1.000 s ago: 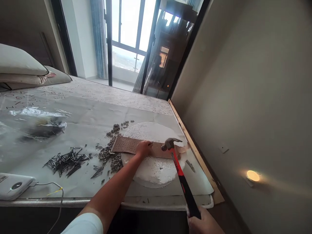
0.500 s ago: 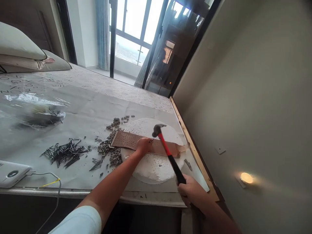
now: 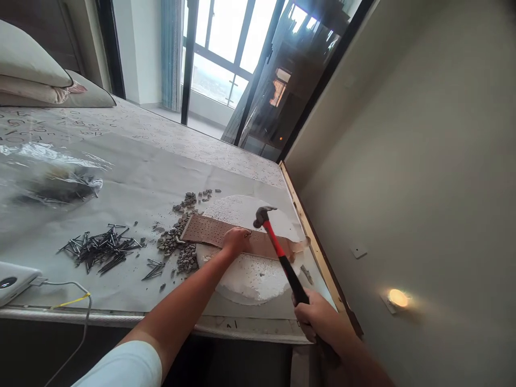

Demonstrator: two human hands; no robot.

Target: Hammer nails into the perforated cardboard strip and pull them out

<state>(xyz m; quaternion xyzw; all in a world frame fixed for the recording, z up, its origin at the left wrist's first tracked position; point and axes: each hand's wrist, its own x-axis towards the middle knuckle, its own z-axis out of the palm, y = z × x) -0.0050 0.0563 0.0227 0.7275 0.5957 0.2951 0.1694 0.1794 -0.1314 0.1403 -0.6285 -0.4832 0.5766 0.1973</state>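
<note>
My left hand (image 3: 237,239) is pinched on a small nail standing on a brown perforated board (image 3: 209,230). That board lies across a white round foam disc (image 3: 250,279). My right hand (image 3: 316,318) grips the black end of a red-handled hammer (image 3: 278,252). The hammer head (image 3: 263,214) hovers just right of and above my left fingers.
A heap of dark nails (image 3: 99,250) lies left of the board, with grey rubble bits (image 3: 179,252) between them. A clear plastic bag (image 3: 52,180) sits further left, and a white device (image 3: 14,279) with a cable rests at the near edge. Pillows (image 3: 36,75) at far left; wall on right.
The hammer swung left from beyond the board to just beside my left fingers, and my right hand came forward and up the handle. In the last half second little moved.
</note>
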